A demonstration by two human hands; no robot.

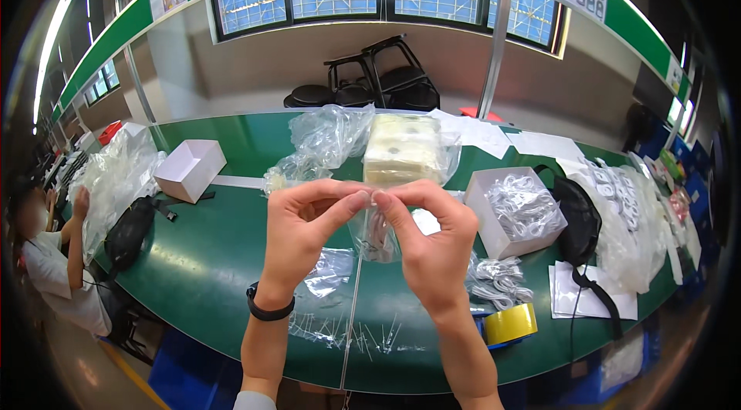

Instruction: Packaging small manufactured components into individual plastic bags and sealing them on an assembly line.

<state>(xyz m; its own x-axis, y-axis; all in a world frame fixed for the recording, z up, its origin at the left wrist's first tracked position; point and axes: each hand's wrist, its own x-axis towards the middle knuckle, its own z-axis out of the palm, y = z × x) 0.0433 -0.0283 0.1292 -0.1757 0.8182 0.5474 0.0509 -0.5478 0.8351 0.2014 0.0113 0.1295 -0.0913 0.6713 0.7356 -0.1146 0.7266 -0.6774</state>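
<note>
Pinching small clear bag (pixel 376 234) | left hand (pixel 297 228) | right hand (pixel 432 244) | fingertips closed on top edge

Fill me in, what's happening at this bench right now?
A person holds a small clear plastic bag up over the green table, the left hand and right hand both pinching its top edge. Something pale sits inside; what it is cannot be told. To the right stands a white box of coiled white cables, with loose coils and a yellow tape roll nearer. Another person works at far left.
</note>
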